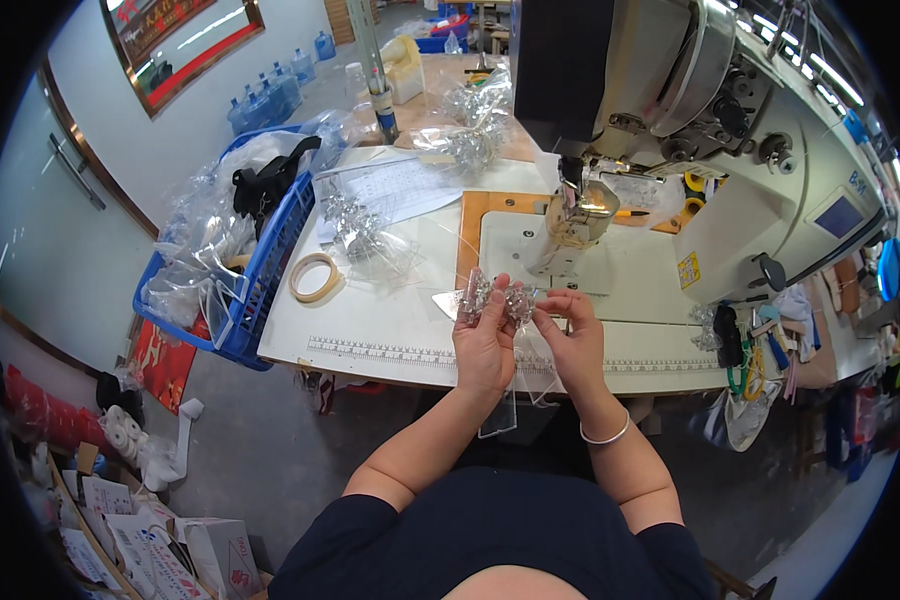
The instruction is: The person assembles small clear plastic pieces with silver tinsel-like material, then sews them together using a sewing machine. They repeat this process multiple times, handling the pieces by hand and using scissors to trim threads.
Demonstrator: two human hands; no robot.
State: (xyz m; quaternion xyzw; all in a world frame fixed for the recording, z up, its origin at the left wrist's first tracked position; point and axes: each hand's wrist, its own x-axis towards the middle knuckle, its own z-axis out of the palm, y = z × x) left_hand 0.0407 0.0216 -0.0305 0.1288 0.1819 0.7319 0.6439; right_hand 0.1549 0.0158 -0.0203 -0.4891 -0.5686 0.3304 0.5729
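Just in front of the sewing machine (576,215), over the near part of the white table, I hold up a glittery silver bow-shaped piece (518,302). My left hand (485,345) grips it from below, the thumb pressed on its middle. My right hand (574,345) is at its right end with thumb and fingers curled together; whatever they pinch is too small to make out. Clear, thin strips (530,355) hang below the hands. A pile of similar silver pieces in clear wrap (355,230) lies to the left, beside a roll of tan tape (314,277).
A blue plastic basket (260,290) full of clear bags stands at the table's left. Printed paper sheets (405,190) and more silver bundles (470,140) lie farther back. A ruler strip (400,353) runs along the front edge. Scissors and tools (735,345) sit at the right.
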